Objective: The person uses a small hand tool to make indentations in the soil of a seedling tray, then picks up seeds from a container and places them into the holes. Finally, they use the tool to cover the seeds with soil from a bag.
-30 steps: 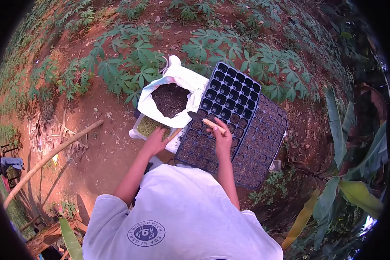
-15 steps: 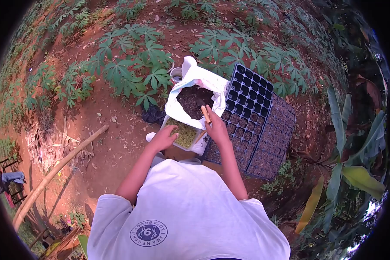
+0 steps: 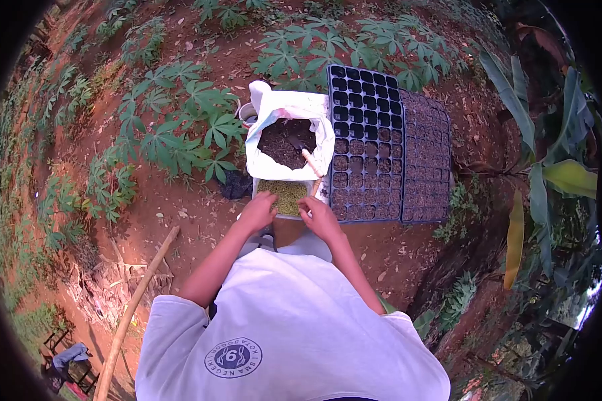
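A white tub (image 3: 283, 216) of small green grains (image 3: 284, 195) sits right in front of me. My left hand (image 3: 258, 211) is at its left side, the fingers bent together over the grains. At the tub's right edge is my right hand (image 3: 320, 216), thumb and fingers drawn together; whatever is between them is too small to make out. Just beyond, a white sack (image 3: 264, 166) with rolled-down rim holds dark soil (image 3: 281, 144). A small trowel (image 3: 309, 159) with a wooden handle rests in it, blade in the soil, touched by neither hand.
To the right lies a black seedling tray (image 3: 366, 137), soil in its nearer cells and its far rows unfilled. Another soil-filled tray (image 3: 426, 157) adjoins it. A cup (image 3: 248, 114) and a dark plastic bag (image 3: 235, 185) flank the sack's left. Leafy plants (image 3: 174, 134) and a pole (image 3: 137, 301) are leftward.
My right hand has let go of the trowel, which stays in the soil, and has come back to the tub. The left fingers have drawn together over the grains. The view has turned.
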`<state>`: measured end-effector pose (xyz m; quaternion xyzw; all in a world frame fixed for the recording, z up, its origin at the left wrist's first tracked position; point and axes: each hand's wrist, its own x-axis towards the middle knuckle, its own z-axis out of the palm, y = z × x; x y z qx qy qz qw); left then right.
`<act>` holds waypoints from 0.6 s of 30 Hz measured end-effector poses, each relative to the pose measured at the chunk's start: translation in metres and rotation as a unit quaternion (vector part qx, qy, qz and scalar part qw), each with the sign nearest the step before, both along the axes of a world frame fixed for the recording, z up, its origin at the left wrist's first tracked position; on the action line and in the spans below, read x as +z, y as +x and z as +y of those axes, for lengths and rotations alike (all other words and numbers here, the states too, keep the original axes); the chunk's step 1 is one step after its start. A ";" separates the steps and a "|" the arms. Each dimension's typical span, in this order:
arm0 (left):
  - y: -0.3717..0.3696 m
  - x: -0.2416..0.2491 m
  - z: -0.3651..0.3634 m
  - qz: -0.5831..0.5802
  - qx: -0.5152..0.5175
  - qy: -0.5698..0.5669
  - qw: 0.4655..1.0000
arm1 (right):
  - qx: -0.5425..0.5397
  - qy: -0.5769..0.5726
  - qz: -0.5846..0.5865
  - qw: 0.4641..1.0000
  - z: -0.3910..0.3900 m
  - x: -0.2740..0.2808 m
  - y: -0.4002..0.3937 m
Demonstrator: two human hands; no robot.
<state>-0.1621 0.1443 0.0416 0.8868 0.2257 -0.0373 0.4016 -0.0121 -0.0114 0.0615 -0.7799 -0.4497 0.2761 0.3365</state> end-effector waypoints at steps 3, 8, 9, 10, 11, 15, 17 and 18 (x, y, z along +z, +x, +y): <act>0.005 -0.014 0.003 -0.007 -0.004 0.028 1.000 | 0.024 -0.010 -0.031 0.999 0.017 -0.017 -0.004; 0.001 -0.019 -0.002 -0.039 0.000 0.063 0.997 | 0.067 -0.057 -0.049 0.995 0.032 -0.044 -0.007; 0.000 -0.022 -0.003 -0.038 -0.004 0.061 0.997 | 0.063 -0.058 -0.047 0.995 0.031 -0.047 -0.011; -0.001 -0.025 -0.002 -0.056 -0.013 0.072 0.996 | 0.077 -0.039 -0.089 0.992 0.031 -0.049 -0.014; -0.002 -0.027 -0.002 -0.074 -0.022 0.082 0.994 | 0.090 -0.019 -0.131 0.987 0.031 -0.051 -0.018; 0.000 -0.029 -0.003 -0.086 -0.024 0.085 0.992 | 0.077 -0.010 -0.139 0.987 0.031 -0.051 -0.020; 0.000 -0.028 -0.003 -0.079 -0.021 0.095 0.992 | 0.086 -0.027 -0.146 0.985 0.031 -0.052 -0.021; 0.000 -0.028 -0.003 -0.081 -0.025 0.096 0.992 | 0.082 -0.026 -0.148 0.985 0.031 -0.053 -0.021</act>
